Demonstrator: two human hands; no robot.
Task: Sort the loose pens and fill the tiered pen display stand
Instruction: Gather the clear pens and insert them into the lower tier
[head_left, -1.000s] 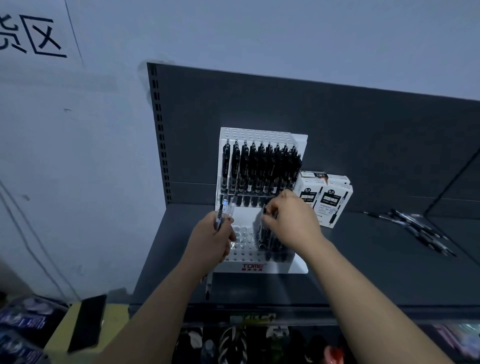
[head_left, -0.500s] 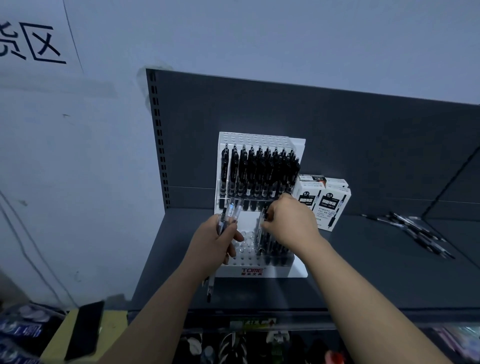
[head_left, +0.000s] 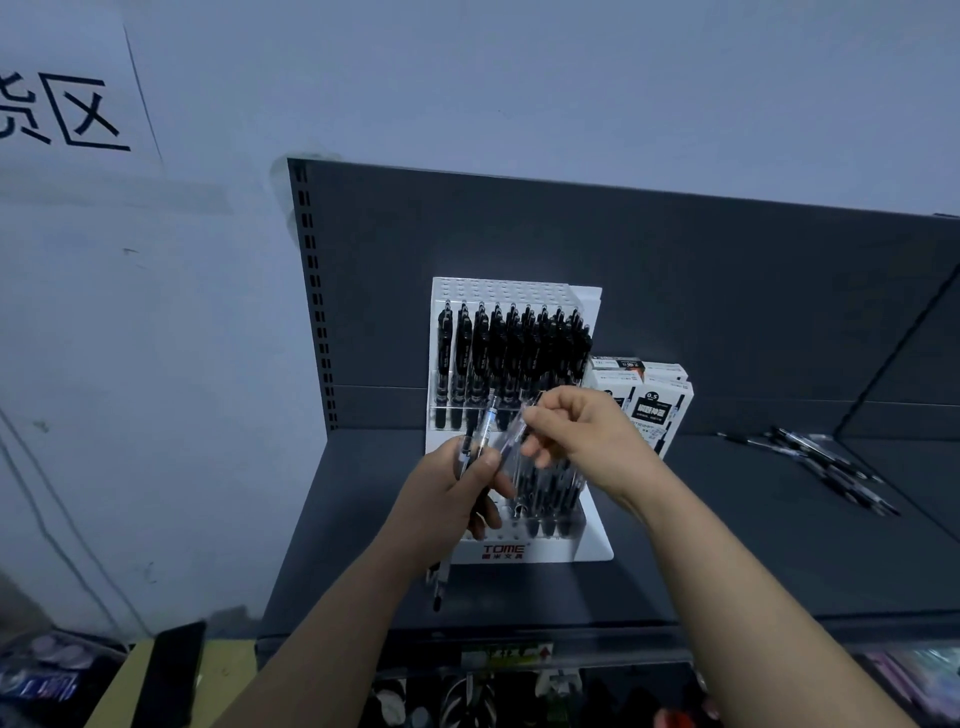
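Both hands busy over the display stand, which stands on the dark shelf at frame centre.

The left hand is clenched round a bundle of pens; their tips stick up toward 12 o'clock and their tails poke out below the fist toward 6 o'clock. The right hand pinches a clear pen near its upper end, and the pen's lower end meets the bundle. The stand's upper tier is packed with a row of black pens. The lower tier holds upright pens on its 3 o'clock side only; the rest of that tier is hidden by the hands. White boxes sit just beside the stand at 3 o'clock. Loose pens lie well apart, farther toward 3 o'clock on the shelf.
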